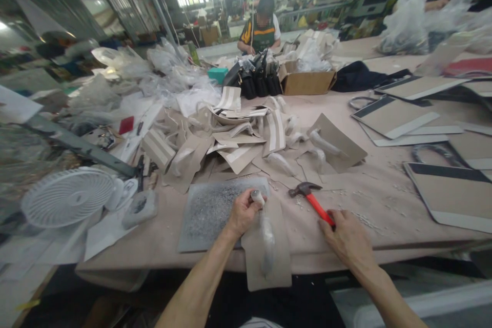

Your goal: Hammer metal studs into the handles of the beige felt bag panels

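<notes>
the left hand [246, 210] is closed in a pinch on a small white knob [257, 197] at the top of a bumpy strap [268, 241] wrapped in clear plastic. i cannot tell if the knob is part of the strap. the strap lies along a flat tan piece [269, 277], which sits at the near side of the table [165, 246]. its bottom end pokes out past the edge, and its top is beside the speckled gray board [196, 220].

the tan piece looks thin and light, a bit stiff but easy to bend, so it is best held flat by its sides. the plastic on the strap may be slippery, so a firm pinch would help.

the right hand [348, 238] has its fingers curled around the end of the red handle of the hammer [318, 207]. the hammer's dark head rests on the table. that head must be the heavy part, and the handle looks hard. holding it low, near the end, would make a big swing; holding it higher would be easier to steer.
</notes>
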Demonstrator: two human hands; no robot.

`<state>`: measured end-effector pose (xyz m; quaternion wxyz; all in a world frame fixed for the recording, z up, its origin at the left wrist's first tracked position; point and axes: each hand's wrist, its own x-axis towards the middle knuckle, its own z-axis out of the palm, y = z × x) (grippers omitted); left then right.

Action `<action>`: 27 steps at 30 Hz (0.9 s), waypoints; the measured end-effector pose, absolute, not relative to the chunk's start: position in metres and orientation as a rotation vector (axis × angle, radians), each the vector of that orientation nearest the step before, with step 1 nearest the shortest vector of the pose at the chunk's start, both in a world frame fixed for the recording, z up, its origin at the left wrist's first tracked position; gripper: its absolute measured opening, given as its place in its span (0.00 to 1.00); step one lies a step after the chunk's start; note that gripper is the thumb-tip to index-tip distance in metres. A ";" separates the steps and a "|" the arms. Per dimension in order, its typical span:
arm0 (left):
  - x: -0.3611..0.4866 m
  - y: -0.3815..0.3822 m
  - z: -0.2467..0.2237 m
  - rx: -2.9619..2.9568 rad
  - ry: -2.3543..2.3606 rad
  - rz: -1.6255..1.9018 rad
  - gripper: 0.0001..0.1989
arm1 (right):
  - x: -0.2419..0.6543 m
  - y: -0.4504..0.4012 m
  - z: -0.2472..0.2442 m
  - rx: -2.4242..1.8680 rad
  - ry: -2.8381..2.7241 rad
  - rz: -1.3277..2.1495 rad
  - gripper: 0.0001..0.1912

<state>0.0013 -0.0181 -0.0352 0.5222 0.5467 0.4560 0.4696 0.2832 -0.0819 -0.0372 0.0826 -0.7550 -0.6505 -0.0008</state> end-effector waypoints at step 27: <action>0.002 -0.026 -0.037 1.762 1.110 1.024 0.07 | 0.230 -0.070 0.144 -1.470 -2.008 -0.080 0.16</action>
